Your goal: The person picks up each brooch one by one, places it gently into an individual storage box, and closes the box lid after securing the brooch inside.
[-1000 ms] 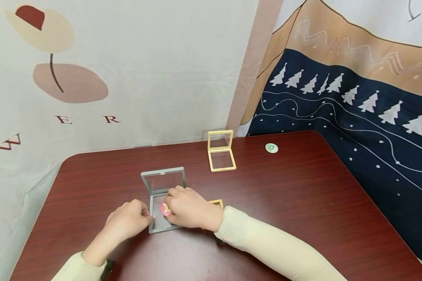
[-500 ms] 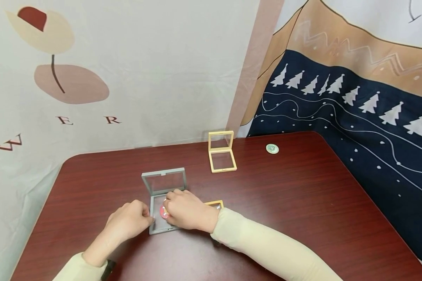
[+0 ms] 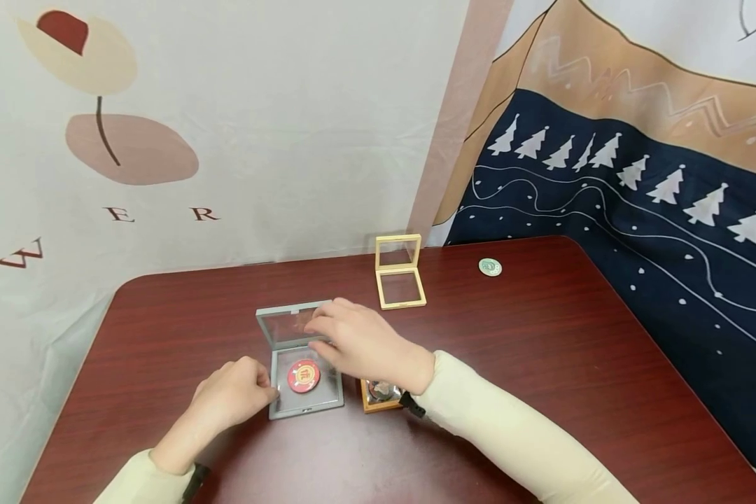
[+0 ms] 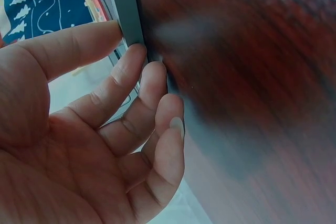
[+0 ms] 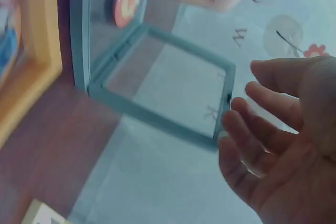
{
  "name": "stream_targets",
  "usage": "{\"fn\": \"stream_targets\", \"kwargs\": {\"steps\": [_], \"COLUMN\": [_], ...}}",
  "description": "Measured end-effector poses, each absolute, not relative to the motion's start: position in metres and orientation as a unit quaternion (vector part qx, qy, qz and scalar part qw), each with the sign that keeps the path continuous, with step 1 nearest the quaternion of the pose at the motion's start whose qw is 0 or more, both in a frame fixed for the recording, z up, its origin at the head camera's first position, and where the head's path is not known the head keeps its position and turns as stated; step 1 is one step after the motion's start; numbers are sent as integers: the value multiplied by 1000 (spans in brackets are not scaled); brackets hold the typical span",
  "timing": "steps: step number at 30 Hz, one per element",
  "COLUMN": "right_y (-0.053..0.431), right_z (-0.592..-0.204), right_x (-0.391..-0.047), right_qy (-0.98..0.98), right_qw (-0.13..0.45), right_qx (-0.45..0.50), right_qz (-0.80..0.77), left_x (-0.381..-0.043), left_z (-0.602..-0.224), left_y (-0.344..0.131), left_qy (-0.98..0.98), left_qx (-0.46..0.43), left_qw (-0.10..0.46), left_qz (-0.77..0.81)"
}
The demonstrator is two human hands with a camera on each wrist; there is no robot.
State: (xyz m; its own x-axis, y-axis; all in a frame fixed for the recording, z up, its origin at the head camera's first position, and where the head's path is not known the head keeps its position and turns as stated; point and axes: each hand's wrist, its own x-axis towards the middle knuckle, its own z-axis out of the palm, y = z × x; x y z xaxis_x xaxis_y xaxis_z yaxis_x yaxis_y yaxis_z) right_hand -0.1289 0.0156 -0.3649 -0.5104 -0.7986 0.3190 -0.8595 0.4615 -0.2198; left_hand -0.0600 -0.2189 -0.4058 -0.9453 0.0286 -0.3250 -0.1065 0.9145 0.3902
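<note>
A grey display case [image 3: 306, 408] with clear film panels lies on the table, its lid [image 3: 277, 325] raised and tilted back. On the film of its lower half sits a red poker chip [image 3: 304, 376] with a gold centre. My left hand [image 3: 233, 395] pinches the case's left edge, thumb above and fingertips against the side in the left wrist view. Beside the lid's right part is my right hand [image 3: 368, 343], holding nothing. Its fingers [image 5: 262, 124] are loosely bent near the lid's free edge in the right wrist view; whether they touch it I cannot tell.
An orange-framed case [image 3: 372, 406] with a round piece inside lies right of the grey case, partly under my right forearm. A pale yellow case [image 3: 403, 304] stands open at the back. A green-white chip [image 3: 490, 267] lies at the back right of the table [image 3: 542, 350].
My right hand has let go of the red chip and moved up and right to the raised lid. The chip now shows fully in the case. My left hand has stayed at the edge.
</note>
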Motion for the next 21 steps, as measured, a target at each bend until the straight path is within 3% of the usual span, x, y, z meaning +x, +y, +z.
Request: {"fn": "stream_targets", "kwargs": {"steps": [8,21], "right_y": [26,27], "right_z": [-365,-383], "right_x": [-150,-159], "right_qy": [-836,-874], "right_qw": [159,85], "right_qx": [472,447], "right_qz": [232,172], "left_x": [-60,-60], "left_z": [-406,-405], "left_y": [-217,-218], "left_qy": [965,964], "left_qx": [-25,-23], "left_qw": [166,163], "left_qz": [202,211]}}
